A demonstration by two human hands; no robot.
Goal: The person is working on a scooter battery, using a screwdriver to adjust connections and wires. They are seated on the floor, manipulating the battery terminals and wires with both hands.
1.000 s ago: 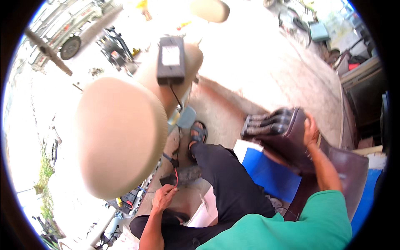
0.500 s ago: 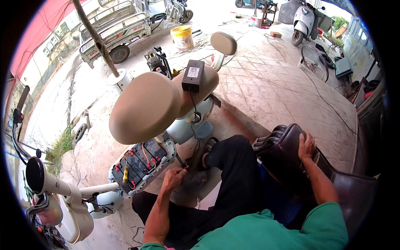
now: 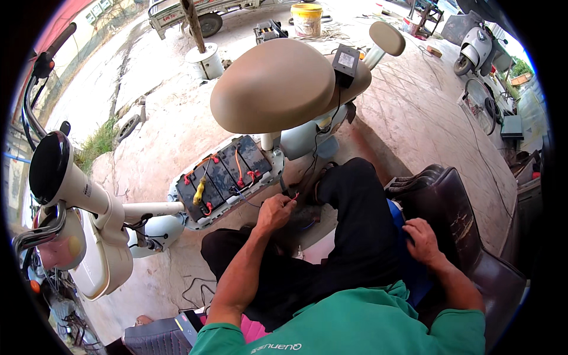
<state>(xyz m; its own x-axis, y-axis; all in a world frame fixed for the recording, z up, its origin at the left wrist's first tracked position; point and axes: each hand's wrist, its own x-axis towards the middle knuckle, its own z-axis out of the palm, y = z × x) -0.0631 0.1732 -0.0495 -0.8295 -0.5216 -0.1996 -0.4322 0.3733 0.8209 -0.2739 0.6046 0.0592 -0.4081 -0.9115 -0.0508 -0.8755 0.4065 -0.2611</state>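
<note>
My left hand (image 3: 274,212) pinches a small red wire end (image 3: 295,196) beside the scooter's open battery compartment (image 3: 274,176). Inside sit dark batteries (image 3: 252,158) with red terminal covers, orange cables and a yellow-handled tool (image 3: 200,190) lying across them. Above, a tan seat (image 3: 271,89) adjoins a rear cushion bearing a black power adapter (image 3: 345,64), whose cable hangs toward my left hand. My right hand (image 3: 419,239) is by a blue panel (image 3: 396,213) beside a brown leather seat (image 3: 458,219), with its fingers loosely curved and apart.
White scooter handlebars and stem (image 3: 80,192) stand at left. Behind are a cargo vehicle (image 3: 177,18), a yellow bucket (image 3: 306,22) and a post (image 3: 195,29) on a drum. A parked scooter (image 3: 473,50) and a bicycle wheel (image 3: 476,97) are at upper right.
My right hand has left the upper edge of the brown seat and moved down-left to the blue panel. My left hand still pinches the wire. The view has shifted, showing more of the batteries.
</note>
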